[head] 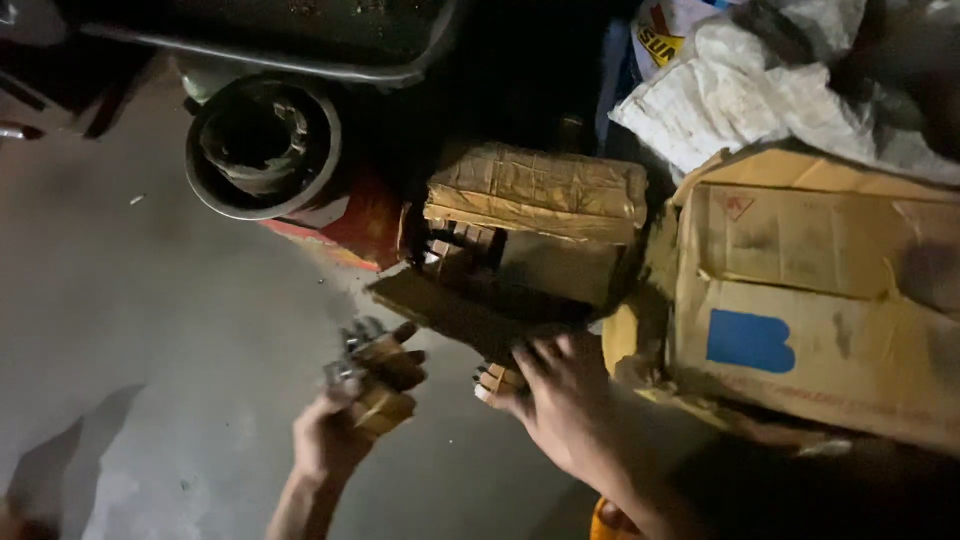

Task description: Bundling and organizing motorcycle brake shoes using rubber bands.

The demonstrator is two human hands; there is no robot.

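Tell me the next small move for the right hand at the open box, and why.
Probably draw the right hand back from the open taped box with its small wrapped piece: the left hand already holds several similar pieces clear of the box.

- Your left hand [330,435] is raised from the lower edge, forearm bare, fingers curled shut around a small bundle.
- Your right hand [560,395] reaches forward, back of the hand up, fingers spread and bent down; it seems to grip something small, though the dim light hides the fingertips.
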